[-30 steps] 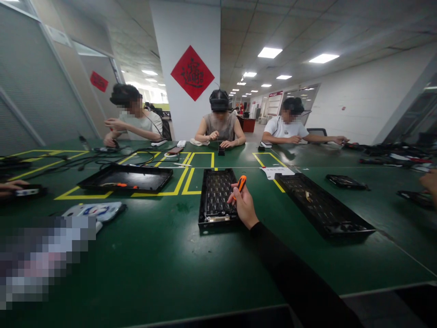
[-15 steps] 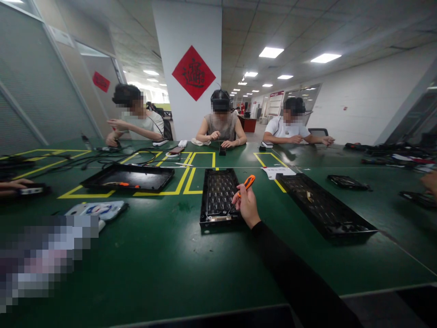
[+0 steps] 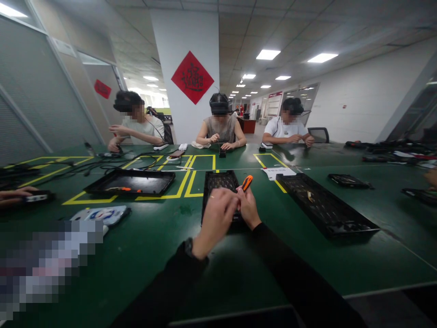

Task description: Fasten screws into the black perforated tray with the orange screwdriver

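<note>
My right hand (image 3: 249, 208) is closed around a screwdriver (image 3: 247, 183) with an orange and black handle. The handle points up and away, and its shaft is hidden behind my hands. My left hand (image 3: 218, 218), a little blurred, has its fingers curled together against the right fingers, near the screwdriver's lower end. What these fingers pinch, if anything, is hidden. Beneath both hands lies a small black ridged tray-like casing (image 3: 221, 178) on the green table (image 3: 164, 269); my hands cover much of its near part.
A larger black tray (image 3: 160, 184) holding orange-handled tools lies to the left. A long black casing (image 3: 324, 205) with a small pale piece inside lies right, beside a paper sheet (image 3: 278, 173). A phone-like item (image 3: 112, 214) is at left. Several people sit around the table.
My left hand has come in from below and met my right hand over the casing. The screwdriver has lifted off the casing's near end, its handle tilting slightly.
</note>
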The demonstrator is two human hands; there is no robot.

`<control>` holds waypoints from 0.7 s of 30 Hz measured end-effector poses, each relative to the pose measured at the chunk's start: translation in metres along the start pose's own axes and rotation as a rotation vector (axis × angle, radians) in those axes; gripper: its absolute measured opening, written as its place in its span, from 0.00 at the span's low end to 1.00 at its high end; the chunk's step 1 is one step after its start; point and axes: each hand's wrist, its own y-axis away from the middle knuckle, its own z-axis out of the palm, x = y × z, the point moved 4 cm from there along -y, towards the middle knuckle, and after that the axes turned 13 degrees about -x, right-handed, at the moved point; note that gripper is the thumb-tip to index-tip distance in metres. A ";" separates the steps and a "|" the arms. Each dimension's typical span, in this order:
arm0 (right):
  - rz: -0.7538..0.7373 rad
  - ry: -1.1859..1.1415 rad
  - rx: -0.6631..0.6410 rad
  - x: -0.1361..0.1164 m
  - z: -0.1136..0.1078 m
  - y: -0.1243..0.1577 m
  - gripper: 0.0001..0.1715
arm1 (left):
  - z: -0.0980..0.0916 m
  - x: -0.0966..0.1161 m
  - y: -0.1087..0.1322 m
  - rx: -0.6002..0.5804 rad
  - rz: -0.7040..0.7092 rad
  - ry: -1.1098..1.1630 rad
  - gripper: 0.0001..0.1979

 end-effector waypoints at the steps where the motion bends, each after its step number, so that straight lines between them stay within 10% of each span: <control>1: -0.001 0.008 -0.004 -0.001 0.001 0.000 0.15 | -0.011 -0.032 -0.008 0.160 -0.093 -0.047 0.13; 4: -0.013 0.023 -0.026 -0.005 0.003 0.001 0.16 | -0.024 -0.113 -0.013 0.390 -0.250 -0.071 0.11; 8: -0.042 0.058 -0.033 -0.004 0.004 0.003 0.17 | -0.008 -0.173 -0.006 0.350 -0.295 0.159 0.15; 21: -0.039 0.189 -0.056 -0.007 0.006 0.006 0.15 | 0.008 -0.197 -0.008 0.258 -0.387 0.302 0.13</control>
